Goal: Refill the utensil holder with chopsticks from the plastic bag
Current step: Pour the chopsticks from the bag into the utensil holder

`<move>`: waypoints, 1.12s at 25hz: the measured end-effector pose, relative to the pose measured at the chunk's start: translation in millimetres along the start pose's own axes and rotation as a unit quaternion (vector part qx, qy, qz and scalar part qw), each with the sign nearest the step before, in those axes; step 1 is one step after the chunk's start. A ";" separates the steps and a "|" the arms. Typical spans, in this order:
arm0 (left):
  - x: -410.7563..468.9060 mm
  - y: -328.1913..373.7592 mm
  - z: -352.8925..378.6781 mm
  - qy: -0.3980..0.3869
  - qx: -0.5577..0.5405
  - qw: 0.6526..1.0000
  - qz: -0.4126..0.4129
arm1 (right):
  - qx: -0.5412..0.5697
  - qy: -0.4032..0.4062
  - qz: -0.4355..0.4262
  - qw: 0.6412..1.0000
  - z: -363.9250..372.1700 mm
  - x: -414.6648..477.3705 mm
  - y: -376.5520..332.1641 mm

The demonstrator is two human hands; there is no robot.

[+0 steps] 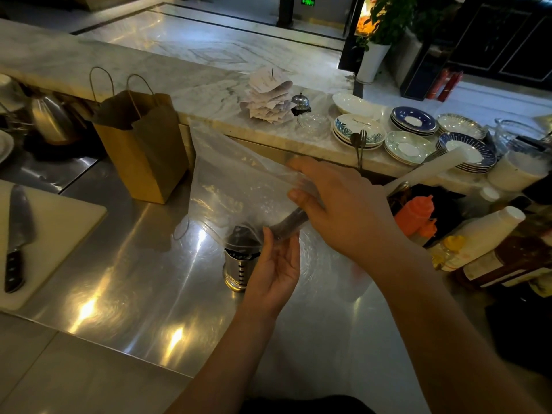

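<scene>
A clear plastic bag (236, 174) hangs tilted over the steel utensil holder (239, 268) on the metal counter. A dark bundle of chopsticks (288, 225) lies inside the bag, its lower ends pointing into the holder's mouth. My right hand (337, 204) grips the bag and the upper part of the bundle through the plastic. My left hand (276, 264) is beside the holder and pinches the bag's lower edge around the chopsticks. The holder's right side is hidden behind my left hand.
A brown paper bag (143, 150) stands behind left. A knife (16, 234) lies on a white cutting board (59, 228) at the left. Stacked plates (412, 130), a receipt spike (270, 97) and a bell (300, 103) sit on the marble ledge. Sauce bottles (478, 237) crowd the right.
</scene>
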State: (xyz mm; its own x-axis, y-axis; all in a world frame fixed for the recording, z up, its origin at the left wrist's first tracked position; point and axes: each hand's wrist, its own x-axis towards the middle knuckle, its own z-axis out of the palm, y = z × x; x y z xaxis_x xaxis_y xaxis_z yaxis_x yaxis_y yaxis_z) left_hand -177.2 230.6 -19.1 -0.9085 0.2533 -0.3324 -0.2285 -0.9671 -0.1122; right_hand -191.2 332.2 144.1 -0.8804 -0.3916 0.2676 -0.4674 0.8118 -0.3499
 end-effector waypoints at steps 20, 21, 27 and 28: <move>0.3 4.4 -2.5 -0.012 0.007 1.000 -0.006 | -0.007 0.022 -0.019 1.000 9.8 6.7 -6.4; 0.0 4.5 -3.4 -0.010 0.008 1.000 -0.004 | -0.006 0.028 -0.023 0.999 10.1 6.4 -6.8; -2.5 7.2 -7.3 -0.015 0.002 1.000 -0.016 | -0.001 0.042 -0.019 0.999 7.0 8.6 -5.3; -3.8 9.3 -8.3 -0.010 0.007 1.000 -0.011 | 0.000 0.038 -0.017 0.999 6.8 10.9 -4.4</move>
State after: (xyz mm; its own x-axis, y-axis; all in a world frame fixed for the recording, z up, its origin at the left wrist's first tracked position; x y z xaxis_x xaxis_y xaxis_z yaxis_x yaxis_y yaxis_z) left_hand -173.0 220.9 -26.6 -0.9099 0.2742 -0.3112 -0.2533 -0.9615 -0.1065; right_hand -199.3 321.3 142.4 -0.8553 -0.3849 0.3469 -0.4968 0.7991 -0.3386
